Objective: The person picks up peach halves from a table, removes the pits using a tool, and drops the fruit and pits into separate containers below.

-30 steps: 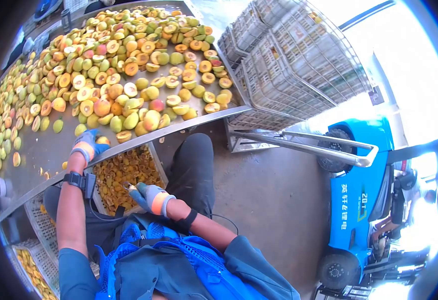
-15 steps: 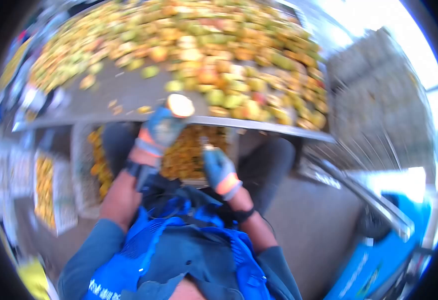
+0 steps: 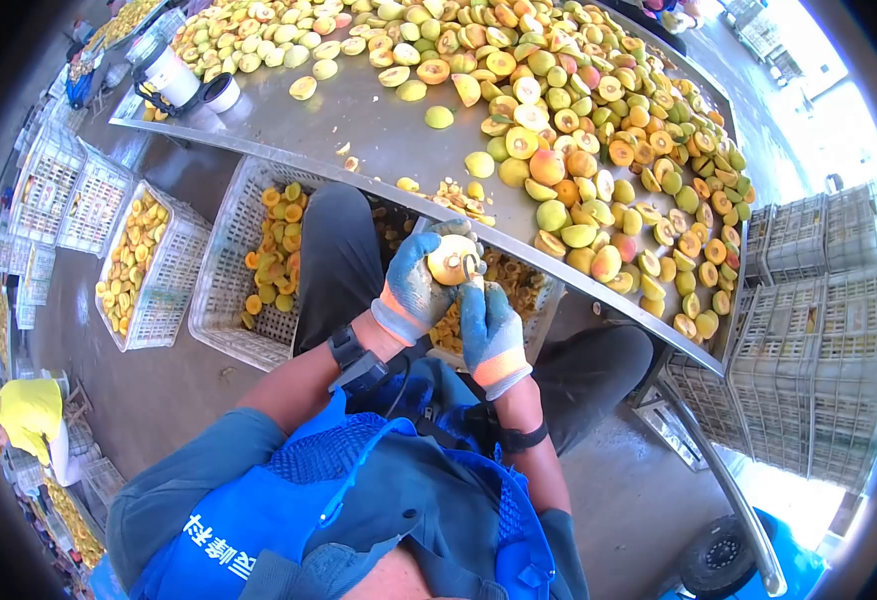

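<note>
My left hand (image 3: 416, 285), in a blue and grey glove with an orange cuff, is closed round a peach half (image 3: 448, 262), its pale cut face turned up. In my right hand (image 3: 490, 330), gloved alike, is a small pitting knife with a curved metal tip (image 3: 470, 266). That tip touches the cut face of the peach half. My fingers hide the tool's handle. Both hands are just in front of the metal table's edge (image 3: 378, 185), above a crate of small orange pieces (image 3: 508, 272) between my knees.
Cut and whole peaches (image 3: 578, 150) lie heaped on the table. A white bucket (image 3: 168, 75) and a small cup (image 3: 221, 92) stand at its left. Crates of peach halves (image 3: 278, 240) sit beside my leg. Crates are stacked (image 3: 798, 330) at right. A person in yellow (image 3: 33, 415) is at far left.
My view has swung and sharpened. My left hand, with the peach half, has come down from the table edge, and the knife tip in my right hand now meets the fruit.
</note>
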Demonstrator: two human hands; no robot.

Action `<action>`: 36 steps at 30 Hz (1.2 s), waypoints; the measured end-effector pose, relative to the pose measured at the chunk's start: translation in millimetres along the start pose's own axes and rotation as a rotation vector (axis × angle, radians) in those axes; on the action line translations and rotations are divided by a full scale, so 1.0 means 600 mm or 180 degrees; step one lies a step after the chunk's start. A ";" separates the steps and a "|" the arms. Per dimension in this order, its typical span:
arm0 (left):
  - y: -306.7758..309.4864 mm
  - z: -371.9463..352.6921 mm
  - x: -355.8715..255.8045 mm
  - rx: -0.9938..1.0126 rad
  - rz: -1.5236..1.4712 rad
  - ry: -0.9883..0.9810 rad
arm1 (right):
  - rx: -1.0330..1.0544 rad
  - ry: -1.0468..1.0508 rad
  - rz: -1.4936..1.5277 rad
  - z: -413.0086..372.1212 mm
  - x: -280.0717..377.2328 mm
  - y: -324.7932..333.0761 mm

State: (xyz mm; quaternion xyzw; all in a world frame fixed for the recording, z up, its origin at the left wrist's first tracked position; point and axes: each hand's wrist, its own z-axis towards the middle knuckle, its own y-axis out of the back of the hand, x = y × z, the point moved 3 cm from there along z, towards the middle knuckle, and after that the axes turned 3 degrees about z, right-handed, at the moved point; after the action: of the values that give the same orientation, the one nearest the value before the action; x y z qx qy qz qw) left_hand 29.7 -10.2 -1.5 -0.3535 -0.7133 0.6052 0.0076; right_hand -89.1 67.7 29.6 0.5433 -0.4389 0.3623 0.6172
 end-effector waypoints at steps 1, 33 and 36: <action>0.003 -0.001 0.002 0.0027 0.0025 0.0034 | 0.0028 -0.0206 -0.0030 0.002 0.005 0.001; 0.008 0.001 0.043 -0.0711 0.0872 -0.0214 | 0.1153 -0.1236 0.1207 0.005 -0.043 -0.014; 0.016 0.004 0.048 -0.0734 0.0899 -0.0184 | 0.1330 -0.0918 0.0907 0.008 -0.039 -0.009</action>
State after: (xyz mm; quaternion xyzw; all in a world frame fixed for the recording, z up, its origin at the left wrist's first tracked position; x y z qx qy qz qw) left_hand 11.9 2.9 -22.6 -0.4311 -0.7211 0.5244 -0.1386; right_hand -93.1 62.8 5.8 0.6374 -0.5098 0.4469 0.3661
